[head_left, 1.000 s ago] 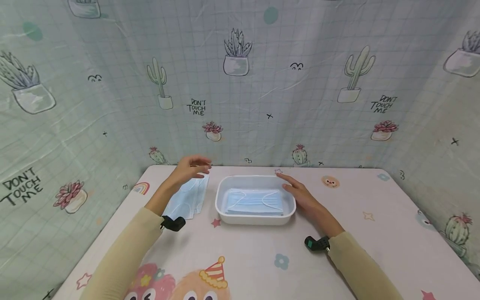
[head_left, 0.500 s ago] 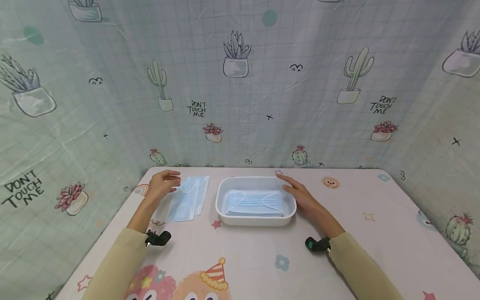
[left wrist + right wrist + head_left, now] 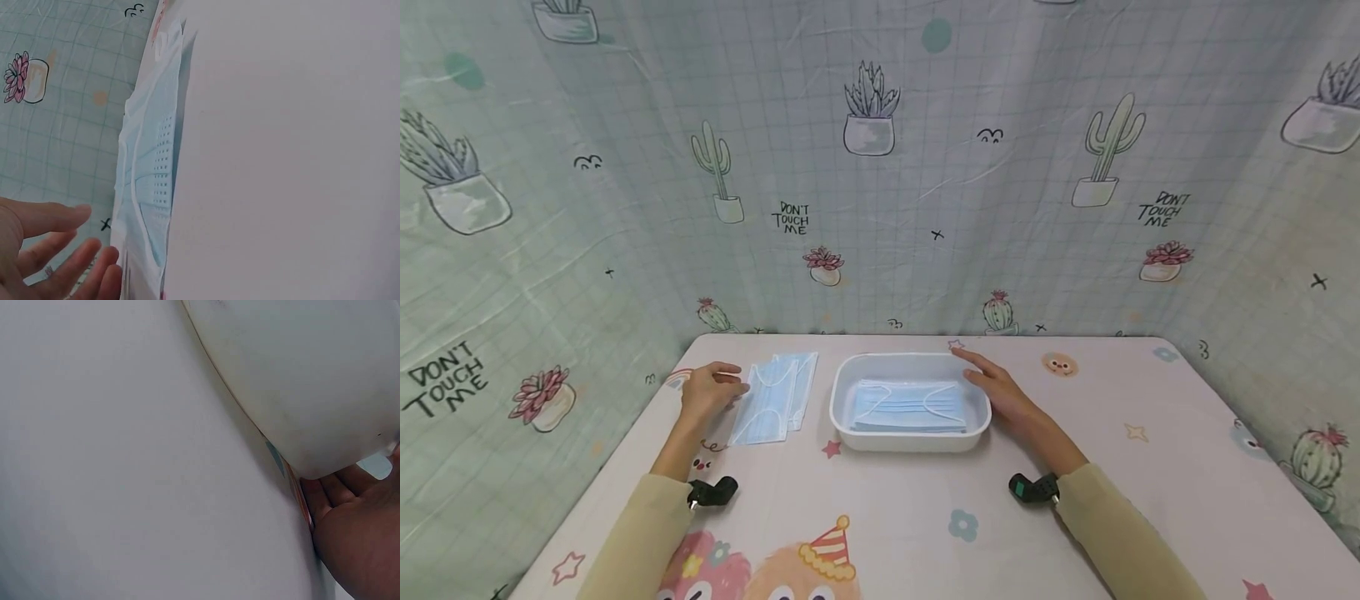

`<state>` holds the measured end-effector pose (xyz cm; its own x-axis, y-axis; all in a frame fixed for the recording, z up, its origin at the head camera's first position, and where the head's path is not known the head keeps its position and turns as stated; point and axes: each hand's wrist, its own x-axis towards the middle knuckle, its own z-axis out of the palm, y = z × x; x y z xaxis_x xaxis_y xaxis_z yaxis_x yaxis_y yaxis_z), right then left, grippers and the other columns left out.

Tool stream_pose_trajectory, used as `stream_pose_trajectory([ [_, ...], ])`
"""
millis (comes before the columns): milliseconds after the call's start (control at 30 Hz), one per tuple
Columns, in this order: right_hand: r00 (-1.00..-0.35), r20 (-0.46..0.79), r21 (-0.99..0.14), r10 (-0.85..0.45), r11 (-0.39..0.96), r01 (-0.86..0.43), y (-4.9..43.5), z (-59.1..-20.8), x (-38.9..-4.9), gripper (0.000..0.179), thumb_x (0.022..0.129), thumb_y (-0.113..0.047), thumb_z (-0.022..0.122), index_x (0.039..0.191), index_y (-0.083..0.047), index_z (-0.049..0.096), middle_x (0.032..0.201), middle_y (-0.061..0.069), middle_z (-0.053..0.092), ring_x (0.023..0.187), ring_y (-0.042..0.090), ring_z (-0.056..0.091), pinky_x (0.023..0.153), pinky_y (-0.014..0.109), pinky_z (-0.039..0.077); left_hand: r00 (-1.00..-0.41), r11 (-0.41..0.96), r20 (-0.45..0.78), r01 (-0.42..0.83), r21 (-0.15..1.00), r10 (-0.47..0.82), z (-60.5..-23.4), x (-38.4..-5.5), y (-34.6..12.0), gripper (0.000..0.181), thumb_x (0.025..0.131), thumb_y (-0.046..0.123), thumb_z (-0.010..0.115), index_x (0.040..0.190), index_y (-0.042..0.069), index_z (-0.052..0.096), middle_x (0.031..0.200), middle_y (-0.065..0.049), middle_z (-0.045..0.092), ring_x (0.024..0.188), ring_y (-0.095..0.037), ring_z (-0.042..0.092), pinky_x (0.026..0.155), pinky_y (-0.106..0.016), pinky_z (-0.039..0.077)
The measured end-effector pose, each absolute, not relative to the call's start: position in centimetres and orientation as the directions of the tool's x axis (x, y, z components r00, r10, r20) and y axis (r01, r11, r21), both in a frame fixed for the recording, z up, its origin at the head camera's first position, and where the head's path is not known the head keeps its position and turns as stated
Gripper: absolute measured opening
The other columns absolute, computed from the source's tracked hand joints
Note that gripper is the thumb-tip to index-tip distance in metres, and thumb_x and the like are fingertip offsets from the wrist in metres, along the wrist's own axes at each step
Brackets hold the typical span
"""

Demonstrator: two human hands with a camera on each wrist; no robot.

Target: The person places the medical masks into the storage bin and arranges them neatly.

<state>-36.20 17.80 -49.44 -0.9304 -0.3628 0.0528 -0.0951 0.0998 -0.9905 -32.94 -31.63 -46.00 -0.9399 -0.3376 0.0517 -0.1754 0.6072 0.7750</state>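
My left hand [image 3: 709, 392] is just left of two blue face masks [image 3: 767, 404] on the table, its fingers loosely bent and nothing held. In the left wrist view, these fingers are apart from the near mask [image 3: 156, 156], which has white ear loops. My right hand [image 3: 1011, 396] grips the right end of a white plastic box [image 3: 891, 440], with the thumb over the rim. From the right wrist, the fingers [image 3: 337, 490] show against the box's outer wall [image 3: 312, 381], partly hidden by it. A stack of blue masks [image 3: 910, 408] lies flat inside the box.
The white table [image 3: 880, 517] carries printed cartoon figures and stars. Behind it and at both sides hangs a cloth curtain [image 3: 925, 192] printed with cacti. Each wrist wears a small black camera, such as the left one [image 3: 713, 492].
My left hand has moved left and down from above the masks to beside their left edge, uncovering both. The right hand and the box have stayed in place.
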Motion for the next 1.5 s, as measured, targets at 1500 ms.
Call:
stream_pose_trajectory([
  [1500,-0.932,0.030,-0.992,-0.362,0.101,-0.071,17.7,-49.1,-35.9,0.051,0.111,-0.022,0.043,0.161,-0.018,0.036,0.176,0.003,0.012,0.163,0.032,0.004,0.130,0.059,0.006,-0.931,0.559,-0.029,-0.243,0.793,-0.363,-47.4,-32.9,-32.0,0.047,0.088,0.006,0.068,0.134,-0.004,0.060,0.115,-0.028,0.070,0.077,-0.021,0.067,0.062,-0.023,0.054],
])
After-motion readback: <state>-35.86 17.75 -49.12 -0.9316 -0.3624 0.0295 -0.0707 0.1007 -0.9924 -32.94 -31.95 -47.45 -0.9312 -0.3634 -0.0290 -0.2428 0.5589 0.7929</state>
